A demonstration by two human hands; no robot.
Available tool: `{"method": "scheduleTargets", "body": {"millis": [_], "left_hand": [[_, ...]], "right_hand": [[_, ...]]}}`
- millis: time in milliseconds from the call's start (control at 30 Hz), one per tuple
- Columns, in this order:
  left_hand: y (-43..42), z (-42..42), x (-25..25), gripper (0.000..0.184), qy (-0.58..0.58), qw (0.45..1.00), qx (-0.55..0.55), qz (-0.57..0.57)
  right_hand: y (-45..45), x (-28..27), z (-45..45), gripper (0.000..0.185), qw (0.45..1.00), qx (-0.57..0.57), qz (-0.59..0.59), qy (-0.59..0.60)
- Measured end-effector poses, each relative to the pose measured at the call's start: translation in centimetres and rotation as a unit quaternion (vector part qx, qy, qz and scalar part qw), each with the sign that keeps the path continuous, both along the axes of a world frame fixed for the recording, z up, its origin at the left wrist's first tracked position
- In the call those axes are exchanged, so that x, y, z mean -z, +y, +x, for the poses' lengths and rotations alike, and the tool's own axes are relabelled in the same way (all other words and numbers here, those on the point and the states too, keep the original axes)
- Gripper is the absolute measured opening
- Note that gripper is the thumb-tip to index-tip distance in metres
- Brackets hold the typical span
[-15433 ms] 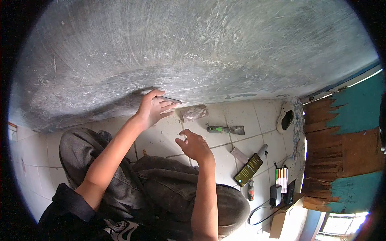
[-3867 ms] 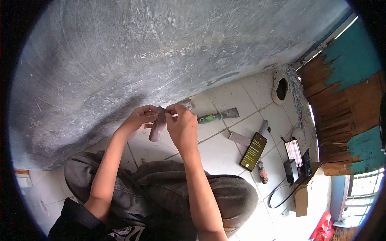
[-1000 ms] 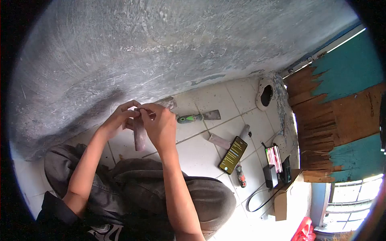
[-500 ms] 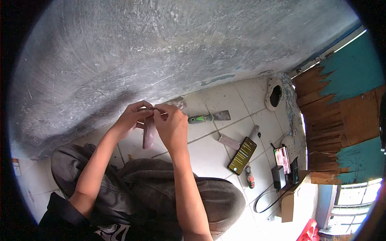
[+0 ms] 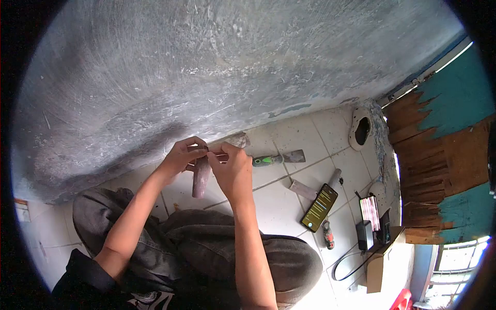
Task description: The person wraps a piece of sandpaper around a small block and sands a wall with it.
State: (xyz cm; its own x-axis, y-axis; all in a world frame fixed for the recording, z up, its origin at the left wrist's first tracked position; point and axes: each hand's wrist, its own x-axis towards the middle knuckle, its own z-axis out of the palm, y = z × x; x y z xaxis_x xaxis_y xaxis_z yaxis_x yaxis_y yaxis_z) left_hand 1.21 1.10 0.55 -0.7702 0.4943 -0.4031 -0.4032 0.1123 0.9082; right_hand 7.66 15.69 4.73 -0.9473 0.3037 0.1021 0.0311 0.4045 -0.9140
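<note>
A curled, dusty, reddish-brown strip of sandpaper (image 5: pixel 199 181) hangs down between my hands, in front of the foot of the grey wall. At its upper end my left hand (image 5: pixel 184 156) is closed, thumb and fingers pinching the edge. My right hand (image 5: pixel 232 165) pinches the same edge from the other side, its fingertips almost meeting those of the left. The exact grip is partly hidden by the fingers. Just right of my right hand, a scraper (image 5: pixel 279 158) with a green and black handle lies on the floor. Behind that hand rests another dusty, curled piece (image 5: pixel 239 139).
Grey, scuffed wall (image 5: pixel 155 77) rises close ahead. On the tiled floor (image 5: pixel 268 199) to the right lie a phone (image 5: pixel 319 207), a red and black tool (image 5: pixel 328 235) and a cardboard box (image 5: pixel 380 271). A pale clog (image 5: pixel 360 129) stands near the corner.
The whole view has shifted slightly, so everything sits a little lower and further right. Both hands keep pinching the sandpaper's upper edge, with little change in their pose.
</note>
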Motion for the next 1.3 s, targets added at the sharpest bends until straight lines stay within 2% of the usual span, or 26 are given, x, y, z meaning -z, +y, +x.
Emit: {"method": "scheduleTargets", "body": {"millis": [67, 233, 633, 800, 967, 1100, 1233, 1300], "left_hand": [[0.0, 0.0, -0.1, 0.019, -0.004, 1.000, -0.001, 0.012], [0.0, 0.0, -0.4, 0.019, -0.001, 1.000, 0.012, 0.028], [-0.5, -0.2, -1.3, 0.014, 0.140, 0.982, 0.118, -0.037], [-0.5, -0.3, -1.4, 0.011, 0.179, 0.975, 0.135, -0.011], [-0.4, -0.1, -1.1, 0.010, 0.179, 0.974, 0.140, 0.003], [-0.4, -0.2, -0.4, 0.008, 0.144, 0.979, 0.133, 0.050], [-0.1, 0.0, -0.8, 0.008, 0.133, 0.981, 0.137, 0.037], [0.1, 0.2, -1.1, 0.013, 0.115, 0.985, 0.121, 0.039]], "right_hand": [[0.1, 0.0, 0.0, 0.012, 1.000, -0.004, 0.022, -0.014], [0.3, -0.1, 0.1, 0.014, 1.000, 0.001, -0.009, -0.029], [0.8, 0.2, 0.4, 0.011, 0.997, -0.015, -0.037, -0.060], [0.8, 0.1, 0.5, 0.021, 0.998, -0.006, -0.027, -0.063], [0.9, 0.3, 0.6, 0.023, 0.998, -0.013, 0.024, -0.059], [0.8, 0.4, 0.5, 0.023, 0.998, -0.025, 0.006, -0.062], [0.7, 0.2, 0.6, 0.018, 0.997, -0.021, 0.006, -0.070], [0.8, 0.2, 0.5, 0.017, 0.998, -0.019, 0.007, -0.062]]}}
